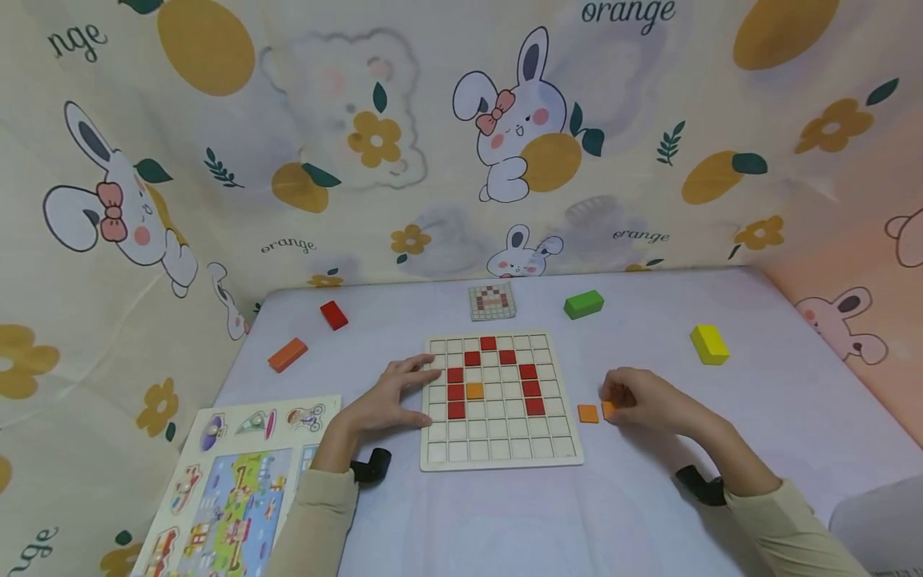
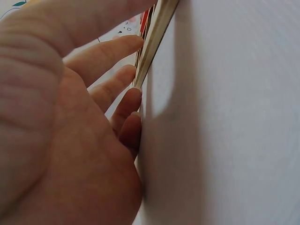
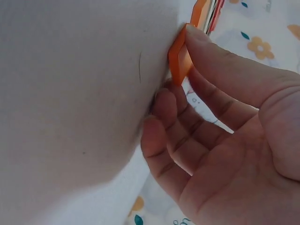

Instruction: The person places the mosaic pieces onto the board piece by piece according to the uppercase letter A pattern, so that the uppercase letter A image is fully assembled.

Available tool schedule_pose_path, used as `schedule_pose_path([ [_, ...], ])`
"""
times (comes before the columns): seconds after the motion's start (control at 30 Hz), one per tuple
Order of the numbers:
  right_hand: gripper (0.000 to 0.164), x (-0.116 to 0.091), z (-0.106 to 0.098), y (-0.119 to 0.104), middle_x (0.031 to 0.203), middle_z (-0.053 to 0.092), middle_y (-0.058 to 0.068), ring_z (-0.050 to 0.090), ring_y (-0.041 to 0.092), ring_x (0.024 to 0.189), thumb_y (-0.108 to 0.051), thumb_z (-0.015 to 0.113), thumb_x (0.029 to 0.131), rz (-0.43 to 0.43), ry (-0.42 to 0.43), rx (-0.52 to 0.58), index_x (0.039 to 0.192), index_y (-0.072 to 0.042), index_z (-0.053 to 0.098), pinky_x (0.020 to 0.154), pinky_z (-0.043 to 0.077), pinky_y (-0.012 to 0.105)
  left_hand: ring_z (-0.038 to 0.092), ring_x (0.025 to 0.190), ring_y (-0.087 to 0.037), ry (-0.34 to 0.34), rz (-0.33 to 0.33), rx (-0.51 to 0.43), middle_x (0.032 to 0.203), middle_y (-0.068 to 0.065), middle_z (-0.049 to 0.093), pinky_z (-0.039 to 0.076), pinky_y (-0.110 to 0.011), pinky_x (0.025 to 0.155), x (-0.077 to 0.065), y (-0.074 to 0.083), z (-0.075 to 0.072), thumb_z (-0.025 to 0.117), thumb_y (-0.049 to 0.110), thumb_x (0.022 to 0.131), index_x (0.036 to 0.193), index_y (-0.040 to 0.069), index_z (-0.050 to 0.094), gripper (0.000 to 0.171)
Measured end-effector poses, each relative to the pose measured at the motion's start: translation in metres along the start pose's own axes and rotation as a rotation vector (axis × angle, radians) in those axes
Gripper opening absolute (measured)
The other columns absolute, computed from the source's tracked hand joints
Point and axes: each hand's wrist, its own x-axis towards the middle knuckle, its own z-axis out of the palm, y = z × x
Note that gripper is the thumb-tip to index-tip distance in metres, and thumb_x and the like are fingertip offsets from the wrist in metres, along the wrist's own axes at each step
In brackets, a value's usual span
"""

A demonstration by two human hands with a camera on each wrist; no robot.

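Note:
A cream grid board (image 1: pixel 497 455) lies on the white-covered table with several red tiles (image 1: pixel 456 393) and one orange tile (image 1: pixel 474 391) in its cells. My left hand (image 1: pixel 385 401) rests at the board's left edge, thumb and fingers spread and fairly straight; in the left wrist view its fingertips touch the board's side. To the right of the board, my right hand (image 1: pixel 652 401) pinches a thin square orange tile (image 3: pixel 176 58) between thumb and fingers, low at the table. Just left of it lies another orange tile (image 1: pixel 587 413), flat on the cloth.
Behind the board lies a small pattern card (image 1: pixel 493 302). Around the table sit a green block (image 1: pixel 584 304), a yellow block (image 1: pixel 710 344), a red block (image 1: pixel 334 315) and an orange block (image 1: pixel 288 355). An illustrated puzzle board (image 1: pixel 288 457) lies at the front left, partly under the left sleeve.

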Motion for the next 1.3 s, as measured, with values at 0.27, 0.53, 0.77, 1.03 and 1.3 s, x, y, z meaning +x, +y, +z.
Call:
schedule_pose_path([
  [0.27, 0.02, 0.011, -0.005, -0.003, 0.081, 0.057, -0.001, 0.053, 0.018, 0.073, 0.006, 0.073, 0.083, -0.062, 0.018, 0.093, 0.091, -0.008, 0.061, 0.062, 0.048, 0.025, 0.017, 0.146, -0.03, -0.004, -0.006, 0.003, 0.163, -0.002, 0.025, 0.024, -0.065, 0.112, -0.002, 0.0, -0.001, 0.083, 0.035, 0.076, 0.147, 0.016, 0.051, 0.081],
  [0.53, 0.013, 0.052, 0.011, -0.042, 0.088, 0.062, 0.004, 0.057, 0.02, 0.075, 0.004, 0.067, 0.089, -0.07, 0.014, 0.198, 0.099, -0.004, 0.066, 0.066, 0.052, 0.027, 0.016, 0.147, -0.031, -0.005, -0.004, 0.001, 0.163, -0.002, 0.024, 0.023, -0.065, 0.112, -0.002, -0.003, 0.0, 0.083, 0.035, 0.076, 0.148, 0.016, 0.05, 0.081],
  [0.77, 0.016, 0.094, 0.037, -0.073, 0.085, 0.061, 0.004, 0.054, 0.018, 0.079, 0.009, 0.065, 0.089, -0.19, -0.064, 0.2, 0.097, -0.004, 0.068, 0.068, 0.05, 0.028, 0.015, 0.147, -0.031, -0.008, -0.008, -0.014, 0.163, -0.002, 0.024, 0.022, -0.065, 0.113, -0.001, -0.001, 0.0, 0.083, 0.033, 0.076, 0.147, 0.016, 0.051, 0.08],
  [1.03, 0.017, 0.108, 0.047, -0.084, 0.087, 0.065, 0.008, 0.054, 0.017, 0.079, 0.011, 0.065, 0.088, -0.202, -0.06, 0.143, 0.098, -0.002, 0.07, 0.068, 0.05, 0.027, 0.016, 0.147, -0.031, -0.01, -0.006, -0.012, 0.163, -0.003, 0.024, 0.023, -0.065, 0.112, 0.0, 0.0, 0.001, 0.083, 0.032, 0.077, 0.147, 0.016, 0.051, 0.079],
  [1.3, 0.015, 0.092, 0.046, -0.082, 0.102, 0.066, 0.007, 0.059, 0.02, 0.087, -0.003, 0.07, 0.091, -0.19, 0.016, 0.015, 0.107, -0.001, 0.07, 0.077, 0.054, 0.032, 0.015, 0.147, -0.029, -0.008, -0.028, -0.026, 0.163, 0.0, 0.023, 0.022, -0.066, 0.112, 0.0, 0.0, 0.001, 0.083, 0.032, 0.076, 0.148, 0.018, 0.051, 0.08],
])
